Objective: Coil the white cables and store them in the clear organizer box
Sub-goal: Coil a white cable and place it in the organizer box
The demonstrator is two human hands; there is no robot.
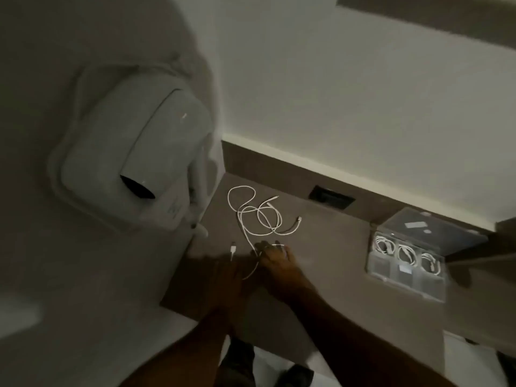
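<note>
Loose white cables (259, 216) lie tangled in loops on the brown counter (329, 247), with one plug (233, 249) off to the left. My right hand (275, 258) rests at the near end of the tangle, its fingers closed around a strand that runs under the hand. Just left of it, dark and blurred, is my left hand (226, 277); its fingers are not readable, and a cable end lies next to it. The clear organizer box (405, 283) stands at the right with its lid (435, 229) raised. Three of its far compartments each hold a coiled white cable (405, 254).
A white wall-mounted appliance (134, 163) juts out at the left, close to the counter's left edge. A black socket (332, 196) sits in the brown backsplash. The counter's front edge runs below my forearms, with shoes (296, 372) on the floor beneath.
</note>
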